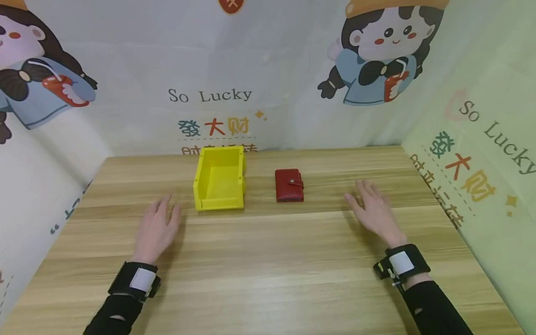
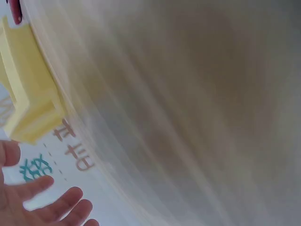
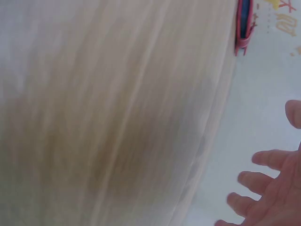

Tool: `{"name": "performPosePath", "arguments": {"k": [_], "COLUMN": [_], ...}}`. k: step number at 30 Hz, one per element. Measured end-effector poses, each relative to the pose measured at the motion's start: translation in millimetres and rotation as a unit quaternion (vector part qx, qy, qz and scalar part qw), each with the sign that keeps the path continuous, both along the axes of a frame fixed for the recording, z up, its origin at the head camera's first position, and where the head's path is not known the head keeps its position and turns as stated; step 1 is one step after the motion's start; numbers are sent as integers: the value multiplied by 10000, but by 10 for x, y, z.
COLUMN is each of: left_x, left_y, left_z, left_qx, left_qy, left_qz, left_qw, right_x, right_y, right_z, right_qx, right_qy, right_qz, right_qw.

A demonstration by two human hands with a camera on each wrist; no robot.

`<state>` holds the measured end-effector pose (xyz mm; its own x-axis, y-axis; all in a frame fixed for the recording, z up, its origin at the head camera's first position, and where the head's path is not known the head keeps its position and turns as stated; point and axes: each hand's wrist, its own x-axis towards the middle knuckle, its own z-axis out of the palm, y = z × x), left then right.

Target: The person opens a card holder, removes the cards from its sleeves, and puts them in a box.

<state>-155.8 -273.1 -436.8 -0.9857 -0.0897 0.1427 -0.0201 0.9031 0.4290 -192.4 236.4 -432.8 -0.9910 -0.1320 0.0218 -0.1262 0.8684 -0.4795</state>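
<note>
Head view: L hand (image 1: 156,230) lies palm down on the wooden counter (image 1: 268,279), near-left of centre, fingers (image 1: 161,207) straight and slightly apart, holding nothing. R hand (image 1: 374,211) lies palm down on the right side of the counter, fingers (image 1: 368,190) straight and slightly spread, also holding nothing. Both wrists carry black straps w/ a white patch; sleeves are black.

Yellow bin (image 1: 219,178) stands upright at far centre, open top, its lower front wall toward the near side. It sits just right of and beyond the L hand, apart from it, no contact. Red wallet (image 1: 289,185) lies flat and closed, snap tab on its right edge, just right of the bin w/ a gap between them. It lies left of the R hand, well apart, no contact.

L wrist view: blurred. Bin (image 2: 28,99) shows at the left edge, a sliver of wallet (image 2: 16,12) at top left, L hand fingers (image 2: 61,205) straight and spread at bottom left.

R wrist view: blurred. Wallet (image 3: 244,26) seen edge-on at top right, R hand fingers (image 3: 270,157) spread at bottom right, clear of it.

Surround: backdrop walls w/ cartoon figure (image 1: 383,51) and "So Lucky" lettering (image 1: 209,96) on far, left and right sides.
</note>
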Motion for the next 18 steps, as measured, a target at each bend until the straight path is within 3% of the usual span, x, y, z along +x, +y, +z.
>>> {"name": "performPosePath", "arguments": {"k": [5, 12, 18], "left_x": [127, 184, 125], "left_y": [141, 424, 798], "left_z": [63, 161, 170], "left_qx": [146, 277, 948], "left_qy": [1, -815, -1341], "left_qz": [32, -229, -791], "left_qw": [9999, 9960, 9832], "right_x": [53, 98, 62], "right_y": [-49, -182, -342], "right_z": [5, 7, -41], "right_qx": [-623, -986, -1178], "right_qy": [-78, 92, -96], "right_qz": [23, 16, -18], "right_qw": [9980, 9951, 9930]}}
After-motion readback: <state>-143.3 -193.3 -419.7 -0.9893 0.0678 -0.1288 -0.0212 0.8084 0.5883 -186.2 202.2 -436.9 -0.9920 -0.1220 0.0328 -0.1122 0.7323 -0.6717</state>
